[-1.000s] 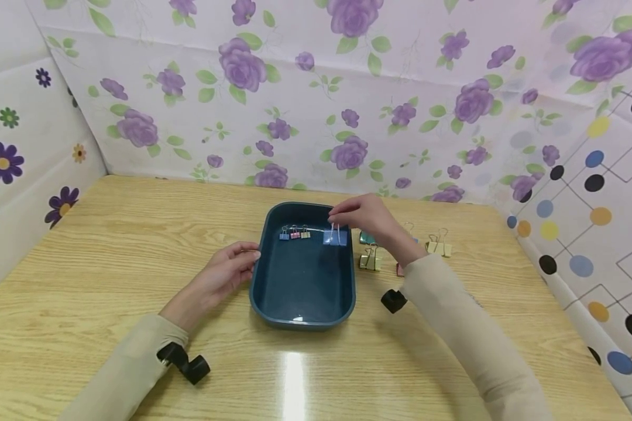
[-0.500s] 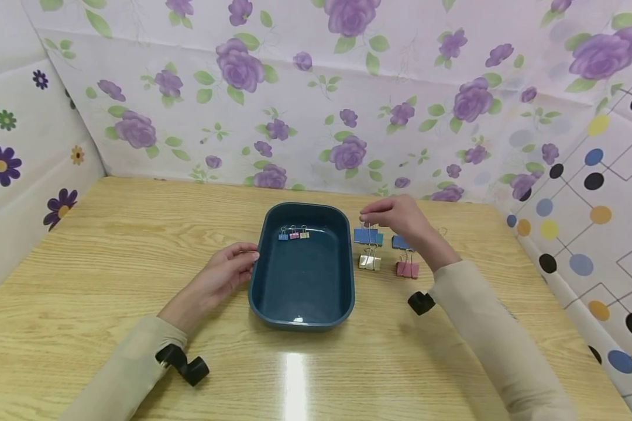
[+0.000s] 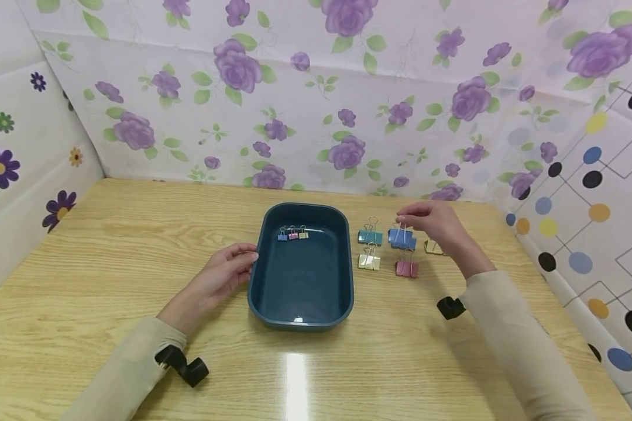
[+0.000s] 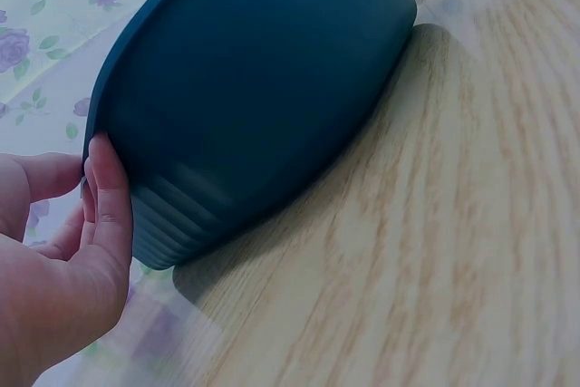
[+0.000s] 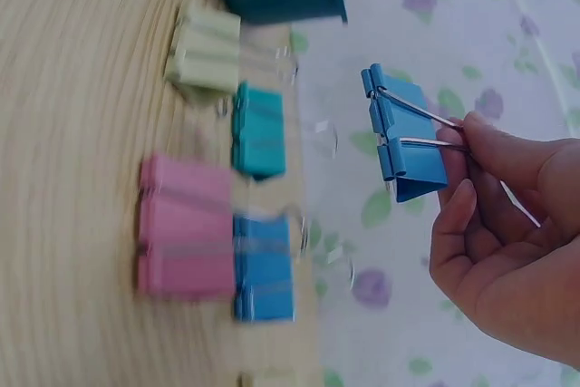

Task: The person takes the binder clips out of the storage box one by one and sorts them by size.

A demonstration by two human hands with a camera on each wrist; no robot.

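Observation:
My right hand (image 3: 436, 227) pinches a large blue binder clip (image 5: 410, 133) by its wire handles, above the tabletop. In the head view the held clip overlaps another blue binder clip (image 3: 411, 244) standing on the table. Around that one stand a teal binder clip (image 3: 370, 237), a pale gold one (image 3: 369, 261), a pink one (image 3: 406, 269) and a yellow one (image 3: 433, 247), partly behind my right hand. My left hand (image 3: 218, 278) holds the left rim of a dark blue plastic tray (image 3: 302, 286), fingers against its outer wall. Three small binder clips (image 3: 293, 235) stand inside near the back.
The wooden table (image 3: 153, 234) carries everything. A purple-flowered cloth (image 3: 295, 117) hangs along its back edge, and a dotted cloth (image 3: 584, 234) runs along the right side. Black wrist camera mounts (image 3: 184, 363) stick out from both sleeves.
My right hand has carried the blue binder clip from over the tray's right side rightward, past the teal clip, to the other blue clip. My left hand stays at the tray rim.

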